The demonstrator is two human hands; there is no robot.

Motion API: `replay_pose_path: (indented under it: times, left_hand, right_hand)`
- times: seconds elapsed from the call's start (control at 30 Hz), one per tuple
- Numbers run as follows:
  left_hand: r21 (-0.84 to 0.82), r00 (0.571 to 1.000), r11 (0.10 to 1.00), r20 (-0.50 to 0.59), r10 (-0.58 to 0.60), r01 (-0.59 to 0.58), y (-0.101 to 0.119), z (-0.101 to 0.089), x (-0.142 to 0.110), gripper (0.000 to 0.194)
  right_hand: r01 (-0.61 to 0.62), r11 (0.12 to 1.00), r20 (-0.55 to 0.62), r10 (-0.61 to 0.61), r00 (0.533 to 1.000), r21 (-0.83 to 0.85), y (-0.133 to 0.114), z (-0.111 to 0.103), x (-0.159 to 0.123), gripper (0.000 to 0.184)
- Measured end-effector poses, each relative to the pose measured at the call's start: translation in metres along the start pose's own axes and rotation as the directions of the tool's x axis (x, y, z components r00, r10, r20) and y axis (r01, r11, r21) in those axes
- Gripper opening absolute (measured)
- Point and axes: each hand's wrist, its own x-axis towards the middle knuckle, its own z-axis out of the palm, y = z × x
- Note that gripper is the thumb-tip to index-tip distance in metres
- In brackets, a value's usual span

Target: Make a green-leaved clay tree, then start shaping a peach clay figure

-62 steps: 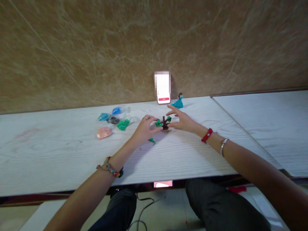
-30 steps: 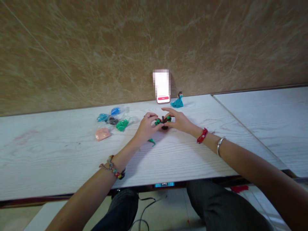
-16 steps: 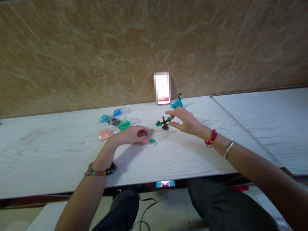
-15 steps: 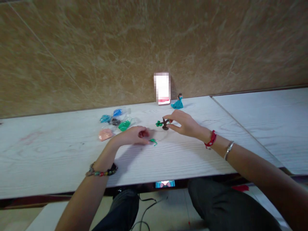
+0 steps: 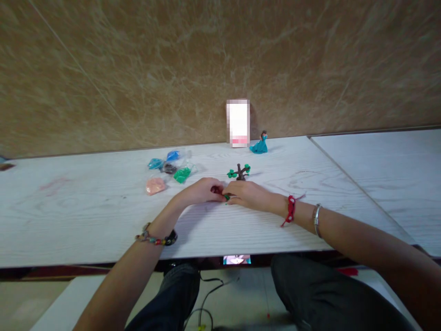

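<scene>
My left hand (image 5: 205,191) and my right hand (image 5: 250,195) meet over the white table. Between their fingertips is a small piece of green clay (image 5: 226,197), mostly covered by the fingers. Both hands are closed in a pinch on it. Just beyond my right hand a small model tree (image 5: 239,172) stands upright, with a brown trunk, branches and green leaf clumps. Its base is partly hidden behind that hand.
Clear bags of clay lie left of my hands: teal (image 5: 155,163), blue (image 5: 172,156), dark (image 5: 169,168), green (image 5: 182,174) and peach (image 5: 155,185). A bright phone (image 5: 238,123) leans on the brown wall, beside a figurine in a turquoise dress (image 5: 259,145).
My right hand has let go of the model tree, which now stands on the table, and has come nearer to me and left. Both hands have come together at the green clay.
</scene>
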Motion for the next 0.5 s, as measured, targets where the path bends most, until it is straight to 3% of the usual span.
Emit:
replay_pose_path:
  times: [0.17,0.33,0.5]
  left_hand:
    - [-0.035,0.998,0.998,0.037,-0.051,0.052,-0.010,-0.010,-0.003,0.027]
    - [0.024,0.982,0.993,-0.149,-0.113,0.118,-0.025,-0.023,-0.002,0.024]
    - [0.085,0.967,0.992,-0.245,-0.073,0.096,-0.020,-0.018,0.001,0.023]
  right_hand:
    - [0.011,0.999,0.030,-0.010,1.000,-0.030,0.000,0.003,0.002,0.022]
    - [0.020,0.996,0.040,-0.016,0.999,-0.092,0.001,0.000,-0.001,0.021]
    - [0.039,0.983,0.058,-0.029,0.998,-0.182,0.001,-0.004,-0.005,0.018]
